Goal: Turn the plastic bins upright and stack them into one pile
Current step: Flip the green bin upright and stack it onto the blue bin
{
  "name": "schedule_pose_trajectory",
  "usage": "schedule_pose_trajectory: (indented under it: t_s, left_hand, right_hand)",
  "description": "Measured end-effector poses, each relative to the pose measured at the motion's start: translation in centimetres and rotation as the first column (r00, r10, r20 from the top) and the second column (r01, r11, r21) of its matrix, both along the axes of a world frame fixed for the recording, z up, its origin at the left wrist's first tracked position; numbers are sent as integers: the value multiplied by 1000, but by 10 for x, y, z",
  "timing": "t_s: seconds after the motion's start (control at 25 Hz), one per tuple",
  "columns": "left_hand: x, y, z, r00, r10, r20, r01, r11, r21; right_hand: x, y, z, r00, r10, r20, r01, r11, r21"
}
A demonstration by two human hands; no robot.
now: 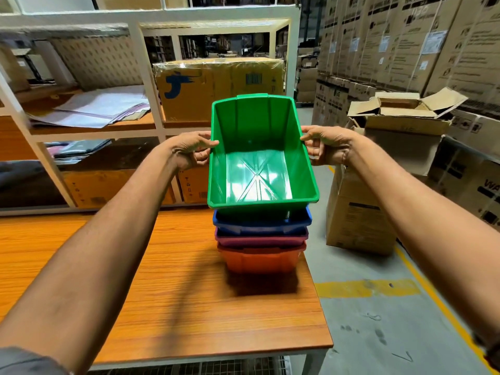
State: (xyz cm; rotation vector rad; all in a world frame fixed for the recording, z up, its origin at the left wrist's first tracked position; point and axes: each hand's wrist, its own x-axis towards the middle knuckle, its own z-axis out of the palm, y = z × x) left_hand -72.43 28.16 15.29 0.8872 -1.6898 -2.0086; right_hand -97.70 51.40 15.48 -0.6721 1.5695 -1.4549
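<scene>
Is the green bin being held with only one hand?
No. The left hand and right hand each grip a side rim of the green bin above the stack.

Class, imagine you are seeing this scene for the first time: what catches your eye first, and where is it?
The green bin, centre frame, held upright by its side rims in the left hand and right hand. Right beneath it, blue, purple and orange bins sit stacked on the wooden table.

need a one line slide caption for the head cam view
Both hands, left hand and right hand, hold an upright green bin atop stacked blue, purple and orange bins.
</scene>
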Motion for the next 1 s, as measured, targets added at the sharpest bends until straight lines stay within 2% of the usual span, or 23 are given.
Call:
schedule_pose_trajectory:
  t_s: [0.2, 0.32, 0.44, 0.72, 1.0]
  left_hand:
    - [-14, -7, -12, 998, 59, 0, -58, 984, 171]
    - [-20, -12, -23, 997, 72, 19, -74, 977, 198]
    - [-24, -18, -30, 998, 65, 15, -67, 977, 202]
    - [-19, -24, -25, 999, 17, -46, -7, 977, 212]
    - [-26, -21, -36, 999, 39, 16, -41, 968, 247]
  right_hand:
    - [-10, -14, -19, 974, -138, 182, 128, 990, 66]
    - [-13, -20, -26, 951, -177, 252, 155, 982, 104]
    - [-14, -24, -28, 945, -184, 271, 151, 979, 139]
    - [-17, -22, -24, 935, -155, 320, 128, 986, 102]
    - [-17, -24, -39, 917, -218, 335, 168, 971, 171]
